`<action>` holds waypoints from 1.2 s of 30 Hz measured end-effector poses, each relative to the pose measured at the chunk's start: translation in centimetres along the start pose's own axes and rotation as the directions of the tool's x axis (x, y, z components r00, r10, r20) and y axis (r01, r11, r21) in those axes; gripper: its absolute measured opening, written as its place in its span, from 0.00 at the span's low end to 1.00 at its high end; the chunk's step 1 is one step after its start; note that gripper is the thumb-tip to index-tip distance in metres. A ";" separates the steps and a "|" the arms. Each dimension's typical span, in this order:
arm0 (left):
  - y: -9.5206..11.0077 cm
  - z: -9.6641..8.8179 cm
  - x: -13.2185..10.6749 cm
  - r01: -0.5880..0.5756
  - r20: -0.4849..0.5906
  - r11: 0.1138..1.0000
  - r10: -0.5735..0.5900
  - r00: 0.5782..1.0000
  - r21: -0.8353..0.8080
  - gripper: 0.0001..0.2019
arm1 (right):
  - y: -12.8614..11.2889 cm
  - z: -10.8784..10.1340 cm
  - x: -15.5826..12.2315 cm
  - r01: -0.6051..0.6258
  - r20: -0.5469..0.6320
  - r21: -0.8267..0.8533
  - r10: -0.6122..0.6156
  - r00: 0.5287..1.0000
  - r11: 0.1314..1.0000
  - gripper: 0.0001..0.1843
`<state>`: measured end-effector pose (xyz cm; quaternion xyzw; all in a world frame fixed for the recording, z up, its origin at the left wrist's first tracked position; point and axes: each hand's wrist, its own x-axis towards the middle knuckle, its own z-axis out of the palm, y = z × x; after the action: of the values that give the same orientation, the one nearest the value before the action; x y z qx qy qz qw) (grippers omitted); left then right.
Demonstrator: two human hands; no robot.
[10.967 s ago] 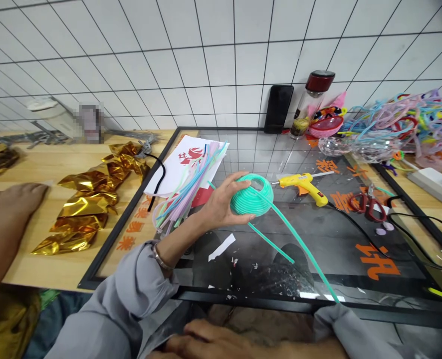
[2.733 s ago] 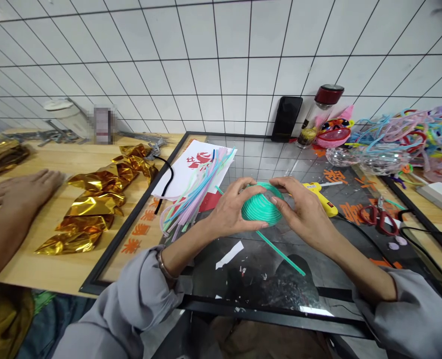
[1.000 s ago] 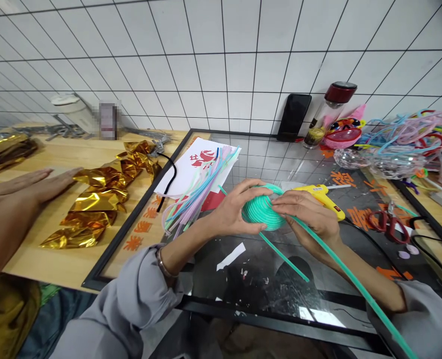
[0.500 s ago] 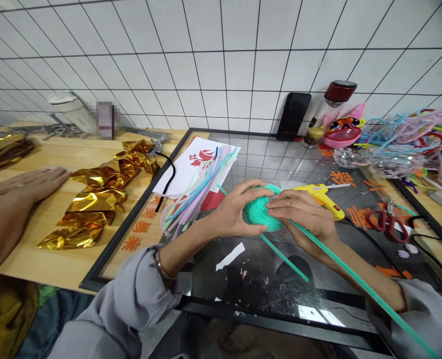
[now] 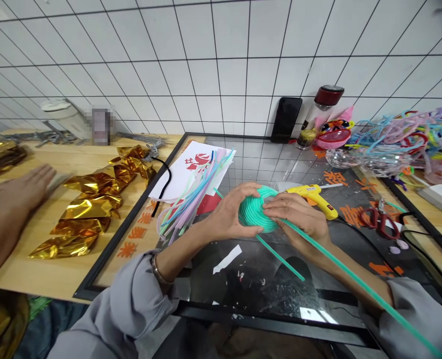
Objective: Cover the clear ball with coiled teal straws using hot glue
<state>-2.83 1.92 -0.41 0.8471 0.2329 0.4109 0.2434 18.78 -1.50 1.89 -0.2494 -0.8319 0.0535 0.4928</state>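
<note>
Above the black glass tabletop, my left hand (image 5: pixel 226 214) curves round the left side of a ribbed ball-like coil (image 5: pixel 251 213) wound from green pipe cleaner. My right hand (image 5: pixel 303 217) has its fingers pressed together on the coil's right side, over a green pipe cleaner (image 5: pixel 340 267). This strand runs from the coil past my right forearm to the lower right. Another green pipe cleaner (image 5: pixel 281 258) shows below the coil, partly hidden behind it. The coil's underside is out of sight.
A yellow glue gun (image 5: pixel 314 197) lies beyond my right hand, with red-handled scissors (image 5: pixel 380 219) farther right. Loose pipe cleaners (image 5: pixel 194 194) cover white paper (image 5: pixel 172 164). Another person's hand (image 5: pixel 26 192) is near crumpled gold foil (image 5: pixel 86 212). A bottle (image 5: pixel 322 114) and phone (image 5: pixel 286 119) stand behind.
The whole view has shifted slightly. Both my hands stay on the green coil with little change in grip. The other person's hand on the left has moved a little and is blurred.
</note>
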 end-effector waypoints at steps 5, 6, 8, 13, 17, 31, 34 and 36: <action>0.2 -0.1 0.0 0.013 0.009 1.000 -0.013 1.000 0.014 0.31 | -0.1 0.2 -0.3 -0.016 -0.049 -0.016 0.015 0.999 1.000 0.11; 0.2 -0.1 0.1 0.013 0.011 1.000 -0.014 1.000 0.019 0.31 | 0.0 0.3 -0.4 -0.007 -0.058 -0.028 0.005 0.998 1.000 0.11; 0.3 -0.2 0.1 0.007 0.012 1.000 -0.008 1.000 0.026 0.30 | 0.0 0.4 -0.5 0.022 -0.073 -0.063 -0.026 0.997 0.998 0.11; 0.4 -0.2 0.2 -0.001 0.013 0.999 0.000 1.000 0.033 0.30 | -0.2 0.4 -0.9 0.090 -0.090 -0.108 -0.099 0.991 0.990 0.13; 0.4 -0.2 0.1 0.013 0.016 0.999 -0.014 1.000 0.041 0.31 | -0.8 0.1 -1.0 0.096 -0.106 -0.155 -0.113 0.988 0.983 0.16; 0.5 -0.3 0.3 -0.034 0.025 0.993 0.032 0.999 0.110 0.30 | -0.8 0.2 -0.7 0.094 -0.146 -0.303 -0.144 0.979 0.948 0.22; 0.7 -0.4 0.3 -0.022 0.031 0.992 0.019 0.999 0.127 0.29 | -1.0 0.3 -0.6 0.100 -0.141 -0.300 -0.148 0.979 0.949 0.21; 0.8 -0.4 0.3 -0.018 0.029 0.990 0.014 0.999 0.139 0.29 | -1.2 0.4 -0.4 0.101 -0.136 -0.299 -0.147 0.980 0.949 0.19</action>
<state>-2.79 1.61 0.44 0.8696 0.2509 0.3838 0.1833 18.20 -2.68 1.76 -0.2695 -0.8035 -0.1200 0.5171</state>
